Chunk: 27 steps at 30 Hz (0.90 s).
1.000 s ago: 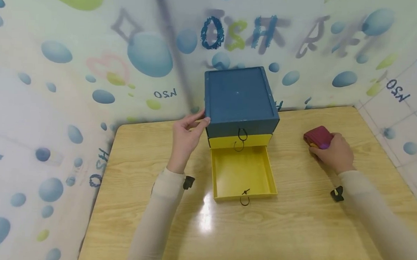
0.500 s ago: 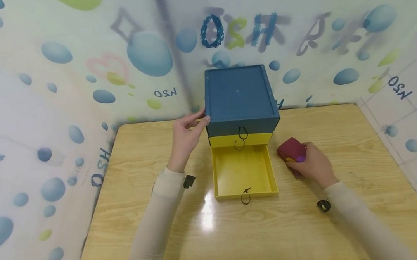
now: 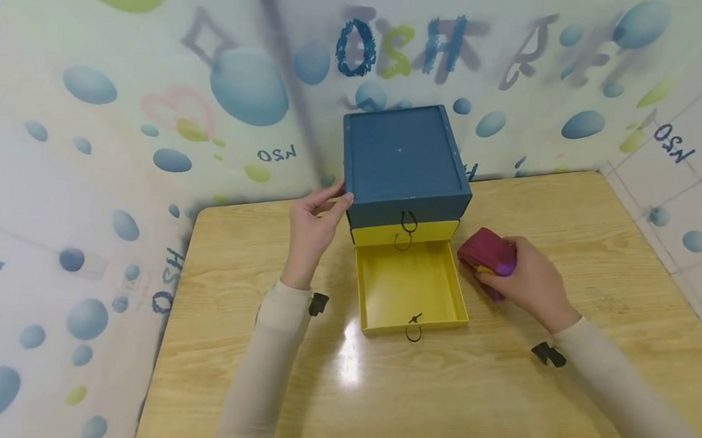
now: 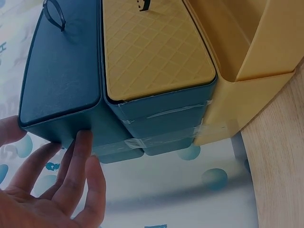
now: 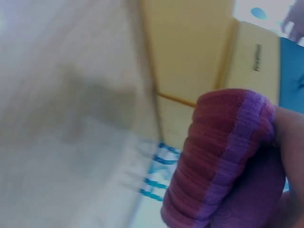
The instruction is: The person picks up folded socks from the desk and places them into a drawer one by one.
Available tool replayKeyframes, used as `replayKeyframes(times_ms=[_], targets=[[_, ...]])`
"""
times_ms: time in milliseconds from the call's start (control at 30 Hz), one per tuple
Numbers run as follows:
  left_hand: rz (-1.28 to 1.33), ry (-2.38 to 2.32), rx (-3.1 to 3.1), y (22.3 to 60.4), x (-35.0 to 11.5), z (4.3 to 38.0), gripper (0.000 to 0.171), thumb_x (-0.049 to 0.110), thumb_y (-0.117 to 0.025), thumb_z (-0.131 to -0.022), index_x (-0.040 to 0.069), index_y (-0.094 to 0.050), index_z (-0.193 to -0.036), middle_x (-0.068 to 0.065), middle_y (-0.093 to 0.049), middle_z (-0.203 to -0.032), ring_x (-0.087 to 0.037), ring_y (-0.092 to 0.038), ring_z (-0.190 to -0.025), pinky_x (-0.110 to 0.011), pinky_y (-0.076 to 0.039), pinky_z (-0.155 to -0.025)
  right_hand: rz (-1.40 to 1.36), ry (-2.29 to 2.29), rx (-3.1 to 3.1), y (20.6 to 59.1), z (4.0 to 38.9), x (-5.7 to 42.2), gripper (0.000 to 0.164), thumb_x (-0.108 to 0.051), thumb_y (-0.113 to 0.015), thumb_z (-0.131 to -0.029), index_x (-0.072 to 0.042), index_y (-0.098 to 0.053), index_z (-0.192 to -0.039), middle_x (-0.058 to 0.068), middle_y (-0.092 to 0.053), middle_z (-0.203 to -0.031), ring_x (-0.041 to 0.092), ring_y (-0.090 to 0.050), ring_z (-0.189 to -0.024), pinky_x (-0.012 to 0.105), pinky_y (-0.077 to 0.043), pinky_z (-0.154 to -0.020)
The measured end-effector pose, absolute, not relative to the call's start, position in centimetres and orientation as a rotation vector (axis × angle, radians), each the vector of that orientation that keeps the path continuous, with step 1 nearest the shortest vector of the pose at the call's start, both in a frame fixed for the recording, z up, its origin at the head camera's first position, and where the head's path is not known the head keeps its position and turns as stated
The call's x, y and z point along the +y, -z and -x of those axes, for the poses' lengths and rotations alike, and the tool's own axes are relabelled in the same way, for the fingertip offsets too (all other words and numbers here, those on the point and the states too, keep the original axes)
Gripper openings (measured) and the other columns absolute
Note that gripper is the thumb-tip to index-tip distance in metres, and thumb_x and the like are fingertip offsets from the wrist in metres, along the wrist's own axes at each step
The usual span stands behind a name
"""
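A small drawer unit (image 3: 403, 156) with a blue top stands at the back of the table. Its bottom yellow drawer (image 3: 407, 287) is pulled out, with nothing inside. My left hand (image 3: 312, 227) rests against the unit's left side, thumb at the upper front corner; in the left wrist view the fingers (image 4: 78, 166) lie fairly straight along that side. Just right of the pulled-out drawer, my right hand (image 3: 536, 279) grips a folded maroon cloth (image 3: 484, 248). Close up, this cloth (image 5: 213, 156) looks thick and ribbed, with a purple band.
Above the pulled-out drawer is a second yellow drawer (image 3: 427, 234), pushed in, with a black loop handle. The wooden table (image 3: 437, 399) meets a patterned wall (image 3: 256, 91) behind the unit. Another wall runs along the right edge.
My right hand has brought the maroon cloth leftward across the table to beside the pulled-out drawer. The left hand and drawer unit have stayed put.
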<state>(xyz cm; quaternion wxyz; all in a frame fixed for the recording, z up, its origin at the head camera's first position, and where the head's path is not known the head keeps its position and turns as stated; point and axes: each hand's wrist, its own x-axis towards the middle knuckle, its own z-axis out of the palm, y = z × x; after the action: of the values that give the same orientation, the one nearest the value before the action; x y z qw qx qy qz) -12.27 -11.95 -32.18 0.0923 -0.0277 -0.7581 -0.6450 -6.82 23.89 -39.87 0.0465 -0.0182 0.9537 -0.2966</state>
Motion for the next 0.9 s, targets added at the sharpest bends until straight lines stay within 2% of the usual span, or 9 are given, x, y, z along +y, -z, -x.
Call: replayKeyframes(times_ms=[133,400,533,733,900], targets=[[0.077,1.902,-2.257,31.7,-11.8,12.0,0.034,0.007,-0.071,-0.094,0.0,-0.067,-0.127,-0.022,-0.069,-0.122,-0.043,-0.067,-0.098,-0.027,-0.053,-0.085,0.102,0.938,2.92,38.0,6.3,23.2,0.083,-0.038,-0.082,-0.082,0.01,-0.045,-0.138,0.03,-0.062,-0.118,0.04,-0.063,-0.096,0.055,-0.054,-0.078],[0.098,1.918,-2.225,33.0,-12.2,12.6,0.032,0.016,-0.075,-0.092,0.012,-0.073,-0.124,-0.011,-0.073,-0.118,-0.028,-0.071,-0.091,-0.032,-0.056,-0.086,0.349,0.975,2.82,36.1,5.5,20.2,0.078,-0.032,-0.087,-0.078,0.003,-0.05,-0.137,0.021,-0.065,-0.119,0.033,-0.065,-0.096,0.051,-0.055,-0.08],[0.129,1.908,-2.218,33.1,-12.2,12.6,0.032,0.018,-0.076,-0.092,0.013,-0.073,-0.123,-0.009,-0.074,-0.116,-0.024,-0.071,-0.088,-0.034,-0.057,-0.086,0.466,0.951,2.802,36.3,5.5,18.2,0.075,-0.031,-0.088,-0.075,0.0,-0.053,-0.134,0.016,-0.068,-0.115,0.029,-0.065,-0.094,0.048,-0.056,-0.079],[0.122,1.895,-2.215,33.1,-12.1,12.5,0.033,0.017,-0.075,-0.092,0.011,-0.073,-0.124,-0.008,-0.074,-0.116,-0.024,-0.071,-0.089,-0.034,-0.056,-0.086,0.674,0.871,2.794,37.5,6.0,15.1,0.074,-0.031,-0.089,-0.07,0.0,-0.057,-0.129,0.011,-0.068,-0.112,0.022,-0.065,-0.09,0.041,-0.056,-0.076],[0.126,1.893,-2.213,33.0,-12.2,12.5,0.032,0.017,-0.075,-0.092,0.011,-0.073,-0.124,-0.011,-0.073,-0.117,-0.032,-0.071,-0.091,-0.035,-0.056,-0.088,0.847,0.782,2.778,38.9,6.7,13.3,0.073,-0.03,-0.089,-0.069,0.0,-0.059,-0.129,0.01,-0.068,-0.115,0.021,-0.064,-0.092,0.04,-0.055,-0.078]])
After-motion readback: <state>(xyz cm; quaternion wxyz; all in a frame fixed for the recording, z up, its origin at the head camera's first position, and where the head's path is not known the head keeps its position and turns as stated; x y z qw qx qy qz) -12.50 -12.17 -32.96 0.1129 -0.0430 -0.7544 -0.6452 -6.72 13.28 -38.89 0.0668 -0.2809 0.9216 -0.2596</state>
